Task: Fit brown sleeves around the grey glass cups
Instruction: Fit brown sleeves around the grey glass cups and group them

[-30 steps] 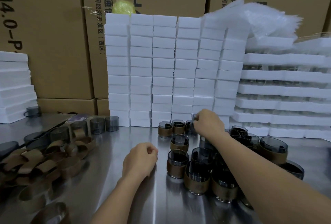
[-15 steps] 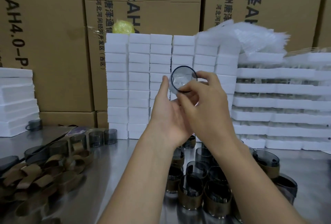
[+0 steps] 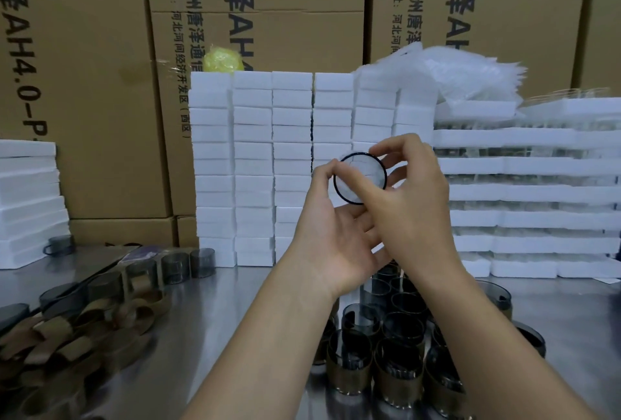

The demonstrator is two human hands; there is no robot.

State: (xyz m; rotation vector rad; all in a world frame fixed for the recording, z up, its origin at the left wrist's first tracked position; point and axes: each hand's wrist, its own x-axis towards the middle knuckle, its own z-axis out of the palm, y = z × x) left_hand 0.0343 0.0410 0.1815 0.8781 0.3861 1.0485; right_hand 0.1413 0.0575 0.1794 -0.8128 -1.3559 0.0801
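Observation:
A grey glass cup (image 3: 359, 181) is held up in front of the white foam stacks, its round dark rim facing me. My left hand (image 3: 331, 238) holds it from the left, thumb on the rim. My right hand (image 3: 410, 198) pinches the rim from the top right. No sleeve shows on this cup. Below my arms, several cups with brown sleeves (image 3: 396, 369) stand grouped on the steel table (image 3: 208, 325). A pile of loose brown sleeves (image 3: 67, 342) lies at the left.
Bare grey cups (image 3: 188, 263) stand in a row at the back left. Stacks of white foam blocks (image 3: 292, 164) and foam trays (image 3: 537, 191) line the back, with cardboard boxes (image 3: 100, 83) behind. More foam (image 3: 27, 198) sits at the far left.
My right hand took a cup from the table group and both hands lifted it to eye level. Since half a second ago the cup has shifted slightly right and lower.

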